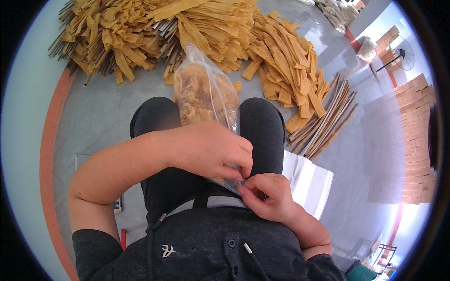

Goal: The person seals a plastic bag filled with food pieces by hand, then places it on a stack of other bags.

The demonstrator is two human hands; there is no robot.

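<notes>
Pinching a clear bag (pixel 208 91), left fingers (pixel 244 160) and right fingers (pixel 253 200), white script-like mark (pixel 168 251) on dark shirt (pixel 199 248)

On the smooth grey floor (pixel 375 131), a large heap of yellow-brown flat strips (pixel 122 40) lies ahead, toward the left edge, inside the red-brown painted band (pixel 49 145). Right of it lies a smaller heap of yellow-brown strips (pixel 290 61); thin brown and grey sticks (pixel 330 119) lie at its near right side. A white rectangular block (pixel 307 182) sits nearer, beside the right thigh. Brown cardboard cartons (pixel 412 140) stand along the floor's right edge, a round-caged fan (pixel 402 53) beyond them. Between the knees lies a clear plastic bag (pixel 224 86), crumpled yellow-brown sheets (pixel 194 93) inside.
</notes>
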